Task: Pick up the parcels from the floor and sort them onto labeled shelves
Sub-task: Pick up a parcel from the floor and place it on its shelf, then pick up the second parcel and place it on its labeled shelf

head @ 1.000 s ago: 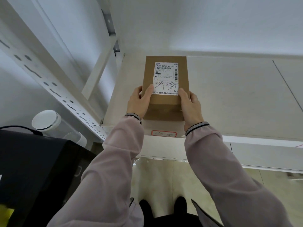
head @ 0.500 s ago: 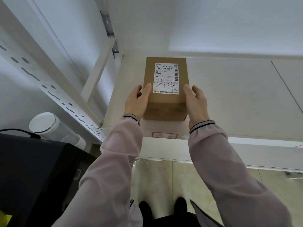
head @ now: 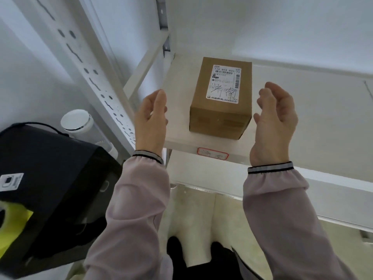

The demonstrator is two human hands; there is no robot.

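A brown cardboard parcel (head: 221, 98) with a white shipping label and handwritten characters rests on the white shelf (head: 302, 122), near its left front corner. A red-bordered shelf label (head: 213, 154) is stuck on the front edge just below the parcel. My left hand (head: 151, 120) hovers to the left of the parcel, fingers apart, holding nothing. On the parcel's right, my right hand (head: 275, 120) is loosely curled and also apart from it. Neither hand touches the parcel.
A white perforated upright (head: 96, 81) of the rack rises at left. A black bag (head: 50, 188) with a white cylindrical container (head: 77, 123) behind it sits at lower left. A lower shelf (head: 323, 201) and tiled floor (head: 201, 215) lie below.
Both hands have let go of the parcel and drawn back toward me and outward. The parcel stays on the shelf where it was set.
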